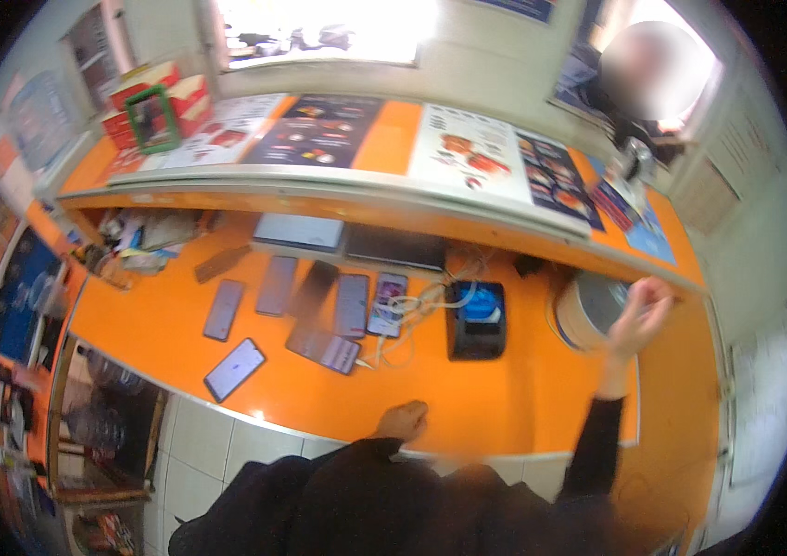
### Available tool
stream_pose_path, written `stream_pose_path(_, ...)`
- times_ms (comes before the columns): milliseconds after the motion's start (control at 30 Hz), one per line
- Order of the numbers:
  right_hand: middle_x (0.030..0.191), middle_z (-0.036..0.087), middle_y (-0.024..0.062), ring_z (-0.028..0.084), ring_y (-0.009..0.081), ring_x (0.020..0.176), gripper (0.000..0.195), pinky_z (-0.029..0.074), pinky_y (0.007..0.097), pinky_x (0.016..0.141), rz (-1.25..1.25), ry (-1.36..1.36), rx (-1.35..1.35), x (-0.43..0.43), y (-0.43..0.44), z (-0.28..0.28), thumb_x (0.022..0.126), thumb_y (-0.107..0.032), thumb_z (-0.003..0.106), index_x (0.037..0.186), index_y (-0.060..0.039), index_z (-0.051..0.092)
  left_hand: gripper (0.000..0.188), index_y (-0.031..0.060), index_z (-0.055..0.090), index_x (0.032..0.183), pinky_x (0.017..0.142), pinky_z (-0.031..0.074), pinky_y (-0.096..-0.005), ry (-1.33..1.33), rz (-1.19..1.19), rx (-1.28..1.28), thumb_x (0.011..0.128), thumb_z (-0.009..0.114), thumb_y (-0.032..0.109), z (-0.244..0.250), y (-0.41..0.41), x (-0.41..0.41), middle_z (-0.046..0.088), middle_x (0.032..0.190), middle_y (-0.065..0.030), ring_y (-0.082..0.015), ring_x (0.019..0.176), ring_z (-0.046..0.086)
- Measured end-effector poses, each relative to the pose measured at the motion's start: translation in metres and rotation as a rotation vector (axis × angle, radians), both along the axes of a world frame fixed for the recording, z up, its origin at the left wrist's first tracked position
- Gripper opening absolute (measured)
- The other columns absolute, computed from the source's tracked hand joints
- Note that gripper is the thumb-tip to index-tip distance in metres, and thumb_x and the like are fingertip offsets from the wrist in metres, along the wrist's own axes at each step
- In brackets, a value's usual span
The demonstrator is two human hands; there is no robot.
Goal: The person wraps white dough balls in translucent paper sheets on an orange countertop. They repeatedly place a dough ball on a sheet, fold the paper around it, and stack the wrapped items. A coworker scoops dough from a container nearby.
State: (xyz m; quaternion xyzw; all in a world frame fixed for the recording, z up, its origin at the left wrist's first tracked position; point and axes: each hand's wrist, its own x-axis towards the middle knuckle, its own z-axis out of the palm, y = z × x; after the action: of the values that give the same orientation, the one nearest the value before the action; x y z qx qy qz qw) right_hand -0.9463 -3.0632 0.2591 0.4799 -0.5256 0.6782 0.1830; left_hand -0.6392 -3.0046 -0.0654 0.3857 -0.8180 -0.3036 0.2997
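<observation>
My left hand (402, 421) is curled at the front edge of the orange counter (518, 417), with nothing visible in it. My right hand (638, 318) is raised at the right, in front of a round container (573, 314) under the shelf. Its fingers are bent and blurred, and I cannot tell whether they hold anything. Between the hands, farther back, sits a black receipt printer (477, 340). Several smartphones lie to its left, among them one with a lit screen (234, 370) near the front edge and one with a colourful screen (387, 306) beside white cables (428, 306).
A raised shelf (386, 139) spans the counter's back, bearing menu sheets (466, 153), red boxes (192, 104) and a green-framed stand (151, 119). Two flat devices, one a pale-screened tablet (298, 231), lie beneath. A person (616, 104) is at the right window. Water bottles (96, 425) stand lower left.
</observation>
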Motion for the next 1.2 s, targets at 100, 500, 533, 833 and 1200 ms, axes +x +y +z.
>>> stream_pose_path(100,0.079,0.049,0.0048,0.048,0.0148,0.076,0.010,0.040,0.0278,0.070,0.124,-0.267,0.218,0.103,0.093,-0.116,0.082,-0.013,0.056,0.083,-0.0048,0.051,0.012,0.0083,0.057,0.084,0.057,0.046,-0.0398,0.059,-0.022,0.133,0.073,0.055,0.014,0.023,0.003,-0.003,0.058,0.074,-0.0125,-0.0316,0.065,0.057)
stream_pose_path(500,0.078,0.060,0.0082,0.057,0.0133,0.076,0.015,0.045,0.0258,0.070,-0.349,-0.837,0.407,0.297,0.562,-0.183,0.088,-0.012,0.052,0.084,0.0006,0.060,0.016,0.0053,0.058,0.086,0.070,0.041,-0.0394,-0.042,-1.055,-0.229,0.073,0.060,0.013,0.009,0.226,-0.018,0.058,0.080,-0.0115,-0.0294,0.079,0.055)
stream_pose_path(533,0.079,0.060,0.0085,0.057,0.0131,0.077,0.014,0.044,0.0252,0.071,-0.436,-0.765,0.374,0.311,0.604,-0.169,0.087,-0.011,0.053,0.086,0.0010,0.060,0.015,0.0042,0.057,0.085,0.068,0.043,-0.0366,0.006,-1.202,-0.200,0.071,0.060,0.009,0.006,0.275,-0.017,0.057,0.080,-0.0117,-0.0284,0.076,0.056)
stream_pose_path(833,0.107,0.058,0.0159,0.053,0.0302,0.103,0.051,0.038,0.0378,0.091,-0.405,-0.250,-0.037,0.594,0.908,0.079,0.091,-0.044,0.035,0.107,-0.0001,0.054,0.027,0.0007,0.057,0.095,0.072,0.045,-0.0348,-0.937,-1.608,0.242,0.075,0.061,0.017,-0.085,0.586,-0.006,0.060,0.085,-0.0118,-0.0234,0.079,0.057)
stream_pose_path(1200,0.128,0.031,0.0382,0.026,0.0487,0.124,0.092,0.017,0.0546,0.101,-0.788,0.038,0.043,0.735,1.153,0.063,0.085,-0.064,0.022,0.124,0.0179,0.033,0.036,0.0007,0.056,0.103,0.080,0.044,-0.0390,-1.194,-2.050,-0.777,0.077,0.059,0.026,-0.093,1.001,-0.060,0.059,0.097,-0.0174,-0.0308,0.091,0.055)
